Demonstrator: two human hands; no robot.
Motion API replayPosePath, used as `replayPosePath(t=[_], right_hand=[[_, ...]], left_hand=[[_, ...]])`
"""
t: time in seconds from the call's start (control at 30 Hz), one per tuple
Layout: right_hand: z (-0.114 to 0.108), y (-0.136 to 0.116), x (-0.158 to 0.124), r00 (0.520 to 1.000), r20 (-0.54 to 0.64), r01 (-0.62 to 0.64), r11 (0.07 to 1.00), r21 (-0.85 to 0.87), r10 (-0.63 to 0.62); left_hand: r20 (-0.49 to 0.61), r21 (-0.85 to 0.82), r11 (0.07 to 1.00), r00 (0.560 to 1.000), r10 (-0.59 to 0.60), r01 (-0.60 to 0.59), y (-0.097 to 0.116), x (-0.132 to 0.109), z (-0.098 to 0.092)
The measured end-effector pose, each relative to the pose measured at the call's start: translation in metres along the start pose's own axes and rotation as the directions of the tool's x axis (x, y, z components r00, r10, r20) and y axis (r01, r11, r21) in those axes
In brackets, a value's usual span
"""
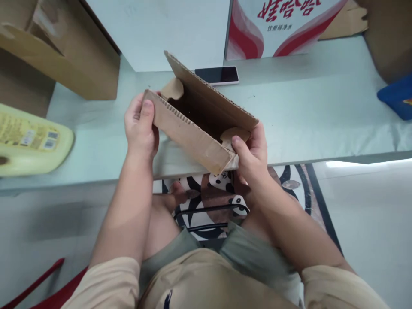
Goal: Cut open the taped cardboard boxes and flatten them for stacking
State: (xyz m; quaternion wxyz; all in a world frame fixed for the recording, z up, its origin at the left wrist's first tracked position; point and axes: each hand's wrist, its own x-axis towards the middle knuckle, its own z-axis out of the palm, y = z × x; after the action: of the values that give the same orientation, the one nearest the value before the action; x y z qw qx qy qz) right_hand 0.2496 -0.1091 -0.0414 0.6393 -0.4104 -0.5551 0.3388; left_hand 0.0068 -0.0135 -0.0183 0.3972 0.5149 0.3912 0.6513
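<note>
A small brown cardboard box (189, 139) is held tilted above the table's front edge, its lid flap raised and its opening facing up. My left hand (141, 126) grips the box's left end, thumb on the near face. At the right end, my right hand (252, 150) holds the box with its thumb by a small rounded side flap. Another rounded flap sticks up at the left end. The inside of the box is dark, and I cannot make out anything in it.
A phone (222, 74) lies behind the box. A white carton (174, 30) and a red-and-white carton (283, 32) stand at the back. Larger cardboard boxes (90, 60) and a yellow bottle (32, 141) are left; a blue object (397, 96) is at the right edge.
</note>
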Motion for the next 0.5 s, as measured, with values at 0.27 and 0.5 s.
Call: replayPosePath(t=[0.27,0.5], right_hand=[[-0.048,0.003,-0.005,0.998,-0.044,0.032,0.999,-0.026,-0.033],[-0.078,-0.013,-0.007,0.999,-0.03,-0.038,0.994,0.102,0.041]], left_hand=[[-0.007,0.074,0.997,1.0,0.017,-0.017,0.0,-0.049,0.023],[0.029,0.082,0.997,1.0,0.007,-0.01,-0.01,-0.062,0.043]])
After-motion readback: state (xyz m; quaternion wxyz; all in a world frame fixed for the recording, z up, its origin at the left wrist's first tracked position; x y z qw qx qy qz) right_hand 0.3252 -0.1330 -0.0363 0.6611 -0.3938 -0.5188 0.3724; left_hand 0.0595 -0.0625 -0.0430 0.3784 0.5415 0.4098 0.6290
